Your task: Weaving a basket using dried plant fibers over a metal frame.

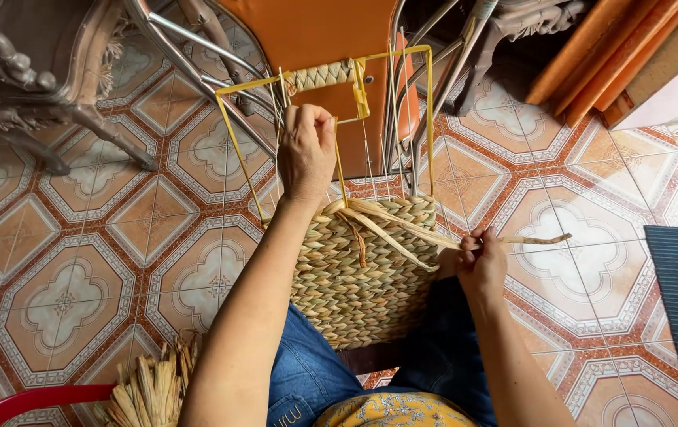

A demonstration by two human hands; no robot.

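Woven: basket (358, 277) body, part of handle.
Bare: yellow wire frame (232, 138).
Left hand (305, 150): fingers closed around frame wires.
Right hand (479, 265): pinching straw strand (402, 229) taut.

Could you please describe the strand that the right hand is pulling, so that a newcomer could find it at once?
Start at the woven basket on the person's lap. From its top edge a flat, pale straw strand runs rightward into the right hand; unlike the woven-in strands, it is loose.
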